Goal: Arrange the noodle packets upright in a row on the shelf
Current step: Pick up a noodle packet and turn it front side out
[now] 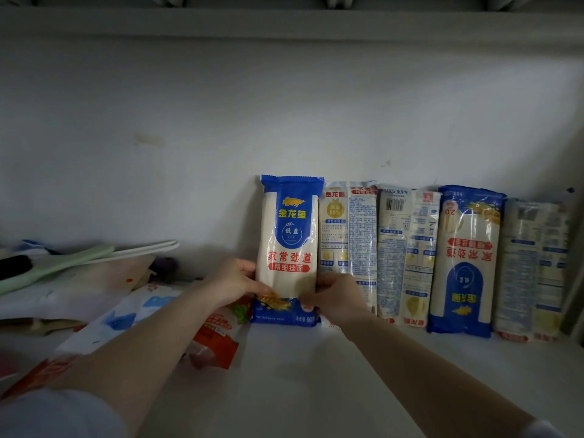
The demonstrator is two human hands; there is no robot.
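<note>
Several blue-and-white noodle packets stand upright in a row against the back wall of the white shelf (316,374). The leftmost packet (289,235) faces front, right way up. My left hand (235,284) grips its lower left edge and my right hand (336,300) pinches its lower right edge. To its right stand a packet showing its back (347,229), another back-facing one (406,248), an upside-down front-facing packet (464,257), and a last back-facing packet (534,267) at the far right.
Left of the row lies a heap of other goods: a red-orange snack bag (215,339), a white and blue packet (126,317), paper bags and pale green utensils (63,263). The shelf above (284,23) hangs low overhead. A side wall closes the right end.
</note>
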